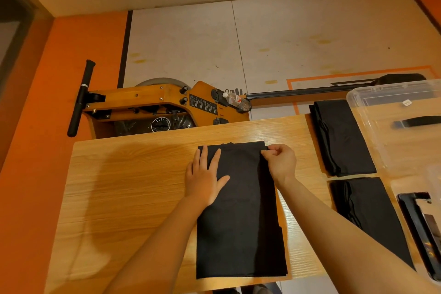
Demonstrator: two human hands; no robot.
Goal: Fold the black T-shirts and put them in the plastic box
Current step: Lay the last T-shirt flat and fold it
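Observation:
A black T-shirt [241, 217], folded into a long narrow strip, lies on the wooden table [133, 188] in front of me. My left hand [205, 179] presses flat on its upper left part, fingers straight. My right hand [280, 161] pinches the strip's top right corner. Two more folded black T-shirts lie to the right, one farther back [341, 136] and one nearer [367, 212]. The clear plastic box [358, 98] stands at the far right.
A wooden rowing machine [152, 105] with a black handle and a plastic bottle [237, 101] stands behind the table. A black-framed object [420, 229] lies at the right edge. Bare table surface stretches to the left of the shirt.

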